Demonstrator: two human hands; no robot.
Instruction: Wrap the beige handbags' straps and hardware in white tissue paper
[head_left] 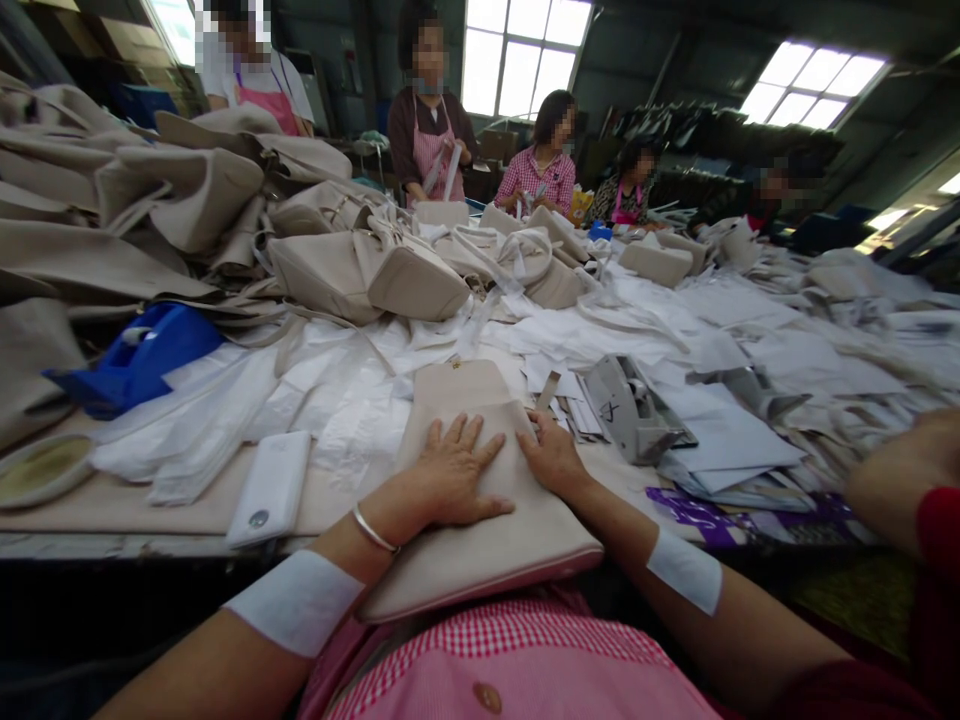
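A flat beige bag (517, 510) lies in front of me, its lower end hanging over the table's edge against my apron. A small metal fitting (456, 364) shows at its far end. My left hand (459, 475) rests flat on the bag with fingers spread. At the bag's right edge is my right hand (553, 452), its fingers curled round the edge and partly hidden. Just beyond that hand stands a grey tape dispenser (634, 405) beside a stack of white cards or papers (581, 410).
Beige bags (330, 270) are heaped at the back and left. A blue tape dispenser (142, 355), white plastic sleeves (217, 420), a white phone-like item (271, 485) and a tape roll (45, 468) lie at left. Another person's arm (911, 480) reaches in at right; several people work opposite.
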